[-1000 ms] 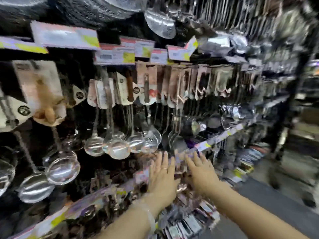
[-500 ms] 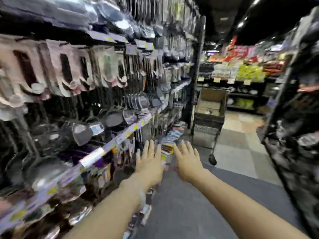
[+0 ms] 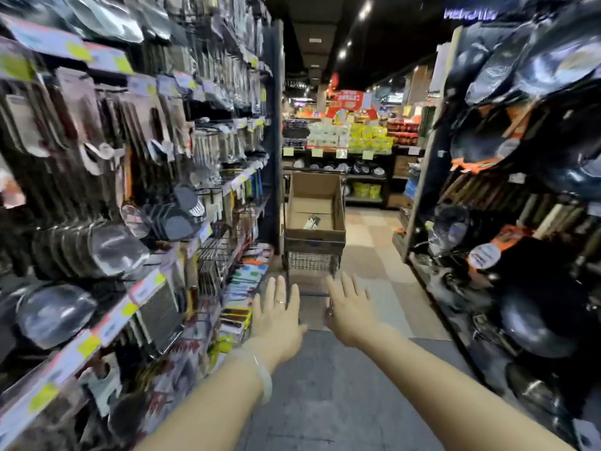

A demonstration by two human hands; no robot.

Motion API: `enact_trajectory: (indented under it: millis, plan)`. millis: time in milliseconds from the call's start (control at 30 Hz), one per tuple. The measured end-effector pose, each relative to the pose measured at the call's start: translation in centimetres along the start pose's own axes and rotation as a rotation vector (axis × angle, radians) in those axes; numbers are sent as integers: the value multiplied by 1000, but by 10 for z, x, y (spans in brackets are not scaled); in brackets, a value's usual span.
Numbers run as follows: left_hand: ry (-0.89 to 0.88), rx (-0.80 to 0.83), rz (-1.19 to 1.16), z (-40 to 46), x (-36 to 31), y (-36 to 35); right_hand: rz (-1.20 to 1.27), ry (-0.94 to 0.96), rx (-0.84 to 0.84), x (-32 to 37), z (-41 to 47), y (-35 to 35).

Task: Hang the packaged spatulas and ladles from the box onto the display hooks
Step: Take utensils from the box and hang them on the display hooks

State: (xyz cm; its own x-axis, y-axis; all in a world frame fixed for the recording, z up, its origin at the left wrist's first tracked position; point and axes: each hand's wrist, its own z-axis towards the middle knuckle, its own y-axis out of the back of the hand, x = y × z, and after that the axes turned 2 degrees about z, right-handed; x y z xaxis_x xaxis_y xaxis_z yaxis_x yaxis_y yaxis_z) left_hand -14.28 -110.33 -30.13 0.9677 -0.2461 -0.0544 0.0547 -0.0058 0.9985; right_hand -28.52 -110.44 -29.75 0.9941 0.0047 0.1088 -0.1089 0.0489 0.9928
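With your left hand (image 3: pixel 279 317) and right hand (image 3: pixel 348 310) empty, fingers spread, reach ahead to the box (image 3: pixel 314 208) on the cart (image 3: pixel 311 255), where one packaged utensil (image 3: pixel 311 222) lies inside for retrieval.

An open cardboard box (image 3: pixel 314 203) sits atop a wire cart; one packaged utensil (image 3: pixel 311 222) lies inside.

From my feed, ceiling strip lights (image 3: pixel 364 9) glare against a dark ceiling; the side shelves (image 3: pixel 107 196) smear with motion blur and bend at the edges, the far aisle reads sharper.
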Motion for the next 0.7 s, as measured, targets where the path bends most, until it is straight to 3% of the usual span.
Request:
enact_trajectory:
  millis: [167, 400, 700]
  plan:
    - [-66, -30, -70, 136, 16, 20, 10, -76, -26, -31, 115, 19]
    - [-135, 62, -45, 285, 7, -8, 71, -207, 46, -89, 243, -11]
    - [-48, 58, -14, 513, -4, -7, 31, -135, 62, -158, 482, -12]
